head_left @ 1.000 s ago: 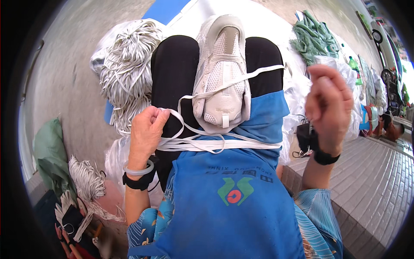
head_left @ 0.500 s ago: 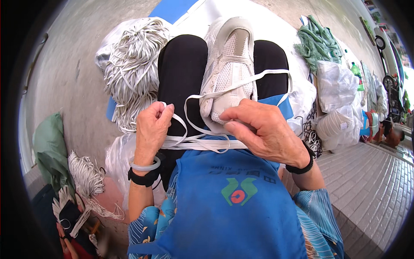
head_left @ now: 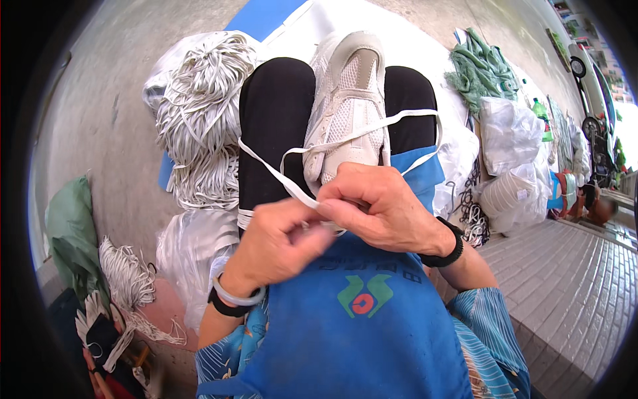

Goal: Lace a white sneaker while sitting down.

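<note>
Vs. prev. frame, L hand [head_left: 272, 243] has moved R, now close by R hand [head_left: 389, 207]. L to R: big lace bundle [head_left: 203, 100]; L hand's fingers blurred, can't tell if gripping; white shoe [head_left: 354, 100] btwn. black-clad knees [head_left: 278, 96]; blue apron [head_left: 372, 346] w/ upside-down dark lettering [head_left: 379, 268] & green-red emblem [head_left: 363, 304]; R hand's fingers clamped on white lace [head_left: 282, 177]; clear bag [head_left: 502, 199] w/ tiny label [head_left: 522, 194], unreadable.

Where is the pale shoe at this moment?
In the head view, the pale shoe is upper centre, between the black-clad knees, the right hand partly covering its near end.
</note>
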Demonstrator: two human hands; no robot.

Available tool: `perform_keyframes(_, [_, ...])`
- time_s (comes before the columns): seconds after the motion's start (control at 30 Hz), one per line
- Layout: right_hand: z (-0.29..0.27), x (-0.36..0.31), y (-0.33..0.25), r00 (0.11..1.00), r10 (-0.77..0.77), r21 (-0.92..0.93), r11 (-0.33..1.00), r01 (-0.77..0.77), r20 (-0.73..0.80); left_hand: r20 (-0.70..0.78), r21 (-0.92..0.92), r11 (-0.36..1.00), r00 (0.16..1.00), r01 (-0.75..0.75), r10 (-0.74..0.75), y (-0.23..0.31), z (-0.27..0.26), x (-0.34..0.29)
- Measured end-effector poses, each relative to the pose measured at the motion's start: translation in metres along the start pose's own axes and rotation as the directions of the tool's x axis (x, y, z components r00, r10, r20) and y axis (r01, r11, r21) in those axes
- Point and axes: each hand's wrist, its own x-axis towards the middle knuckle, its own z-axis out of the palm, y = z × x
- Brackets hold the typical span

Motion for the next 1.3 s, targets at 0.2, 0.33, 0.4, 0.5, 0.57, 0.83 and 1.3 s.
perform_keyframes(0.2, [0.0,-0.009,-0.013,0.95,-0.125,0.096,0.99,0.101,0.288,-0.167,-0.737,0.675,0.976,-0.026,-0.144,-0.017,-0.03,0.005])
perform_keyframes(0.33, [-0.009,-0.014,-0.021,0.902,-0.082,0.152,0.988,0.018,0.423,-0.169,-0.953,0.27,0.982,-0.14,-0.086,-0.013,-0.047,0.012])
perform_keyframes(0.4, [-0.023,-0.016,-0.02,0.962,-0.08,0.087,0.994,0.059,0.261,-0.197,-0.886,0.447,0.972,-0.121,-0.128,-0.006,-0.054,0.011])
perform_keyframes(0.5, [-0.047,-0.013,-0.013,0.992,0.079,-0.055,0.995,-0.084,-0.096,-0.183,-0.779,0.626,0.968,-0.035,-0.174,0.002,-0.056,0.008])
perform_keyframes(0.57, [-0.059,-0.01,-0.008,0.965,0.103,-0.128,0.982,-0.137,-0.241,-0.218,-0.584,0.803,0.929,0.122,-0.3,0.005,-0.051,0.011])
perform_keyframes(0.83, [-0.057,-0.003,0.014,0.925,-0.036,-0.377,0.919,-0.118,-0.378,-0.349,-0.222,0.966,0.936,-0.132,0.048,0.023,-0.02,0.039])
perform_keyframes(1.3, [-0.032,-0.024,0.033,0.933,0.106,-0.386,0.89,-0.243,-0.343,-0.284,0.167,0.984,0.952,-0.07,0.116,0.025,0.02,0.1])
